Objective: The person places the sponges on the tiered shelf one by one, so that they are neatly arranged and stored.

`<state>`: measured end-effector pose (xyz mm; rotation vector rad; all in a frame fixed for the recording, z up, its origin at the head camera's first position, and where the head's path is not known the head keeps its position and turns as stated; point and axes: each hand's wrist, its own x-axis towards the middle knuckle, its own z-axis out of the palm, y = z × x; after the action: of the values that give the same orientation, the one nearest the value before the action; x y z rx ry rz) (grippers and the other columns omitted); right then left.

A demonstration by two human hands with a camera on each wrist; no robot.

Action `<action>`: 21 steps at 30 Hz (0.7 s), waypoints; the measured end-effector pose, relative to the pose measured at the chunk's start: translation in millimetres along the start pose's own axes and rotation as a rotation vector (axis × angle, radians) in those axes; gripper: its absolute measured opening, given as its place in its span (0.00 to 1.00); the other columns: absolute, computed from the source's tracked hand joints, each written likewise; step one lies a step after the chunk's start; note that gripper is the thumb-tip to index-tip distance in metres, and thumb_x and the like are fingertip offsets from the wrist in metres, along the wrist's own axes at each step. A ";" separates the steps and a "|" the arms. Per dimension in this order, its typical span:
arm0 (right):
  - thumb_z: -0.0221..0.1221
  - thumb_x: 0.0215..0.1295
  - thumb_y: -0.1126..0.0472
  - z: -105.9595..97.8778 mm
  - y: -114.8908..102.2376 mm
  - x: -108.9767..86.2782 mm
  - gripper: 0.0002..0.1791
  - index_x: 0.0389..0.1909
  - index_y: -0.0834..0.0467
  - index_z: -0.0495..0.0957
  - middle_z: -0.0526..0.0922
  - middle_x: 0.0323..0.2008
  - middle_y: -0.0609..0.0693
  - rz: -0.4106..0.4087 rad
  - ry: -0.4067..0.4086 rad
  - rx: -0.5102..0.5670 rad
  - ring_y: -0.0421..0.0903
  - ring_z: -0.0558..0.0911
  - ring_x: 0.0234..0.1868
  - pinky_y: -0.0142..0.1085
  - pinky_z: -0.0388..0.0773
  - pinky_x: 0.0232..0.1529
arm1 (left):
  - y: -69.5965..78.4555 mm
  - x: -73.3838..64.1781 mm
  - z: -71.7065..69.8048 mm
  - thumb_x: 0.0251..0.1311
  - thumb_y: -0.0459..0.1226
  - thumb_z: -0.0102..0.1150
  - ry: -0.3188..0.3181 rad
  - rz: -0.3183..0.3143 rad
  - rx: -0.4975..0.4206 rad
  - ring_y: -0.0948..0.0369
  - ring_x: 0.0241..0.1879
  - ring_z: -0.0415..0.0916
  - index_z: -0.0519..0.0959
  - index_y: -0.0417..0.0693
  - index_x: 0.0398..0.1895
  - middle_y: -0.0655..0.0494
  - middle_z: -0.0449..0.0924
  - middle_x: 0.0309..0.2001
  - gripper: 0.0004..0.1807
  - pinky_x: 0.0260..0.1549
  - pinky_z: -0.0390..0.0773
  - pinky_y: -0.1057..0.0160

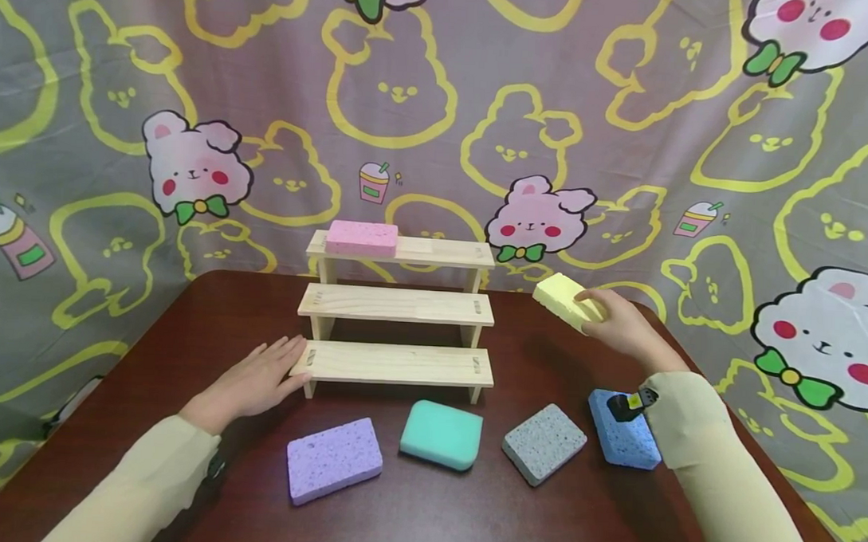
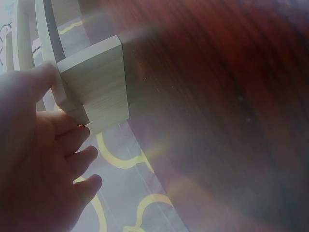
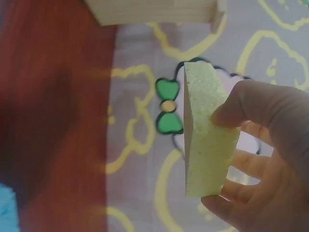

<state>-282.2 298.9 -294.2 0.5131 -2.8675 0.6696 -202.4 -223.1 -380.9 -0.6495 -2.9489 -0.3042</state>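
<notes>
My right hand [image 1: 615,321] holds a pale yellow sponge [image 1: 557,298] in the air, right of a three-tier wooden stand [image 1: 402,363]. In the right wrist view the thumb presses one broad face of the yellow sponge [image 3: 205,145], with the fingers behind it. At the left end of the bottom step is my left hand [image 1: 254,380]. Its thumb and index finger straddle the end of the step board [image 2: 72,104] in the left wrist view, while the other fingers extend past it. A pink sponge [image 1: 362,239] lies on the left part of the top step.
In front of the stand, from left to right, lie a purple sponge [image 1: 334,460], a teal sponge [image 1: 441,435], a grey sponge [image 1: 544,444] and a blue sponge [image 1: 625,437]. My right forearm passes above the blue one. A patterned curtain [image 1: 440,104] hangs behind the dark table [image 1: 425,518].
</notes>
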 end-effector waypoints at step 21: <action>0.57 0.54 0.69 -6.2 -73.5 46.0 0.21 0.51 0.59 0.72 0.69 0.57 0.59 -0.232 0.045 0.095 0.55 0.67 0.49 0.49 0.69 0.45 | -0.5 -0.2 0.6 0.65 0.45 0.49 -0.001 -0.007 -0.011 0.38 0.63 0.54 0.58 0.27 0.64 0.32 0.58 0.63 0.34 0.58 0.53 0.40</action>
<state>-298.0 226.3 -249.0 0.8180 -2.6867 0.7678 -202.4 -223.5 -381.6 -0.6408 -2.9535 -0.3210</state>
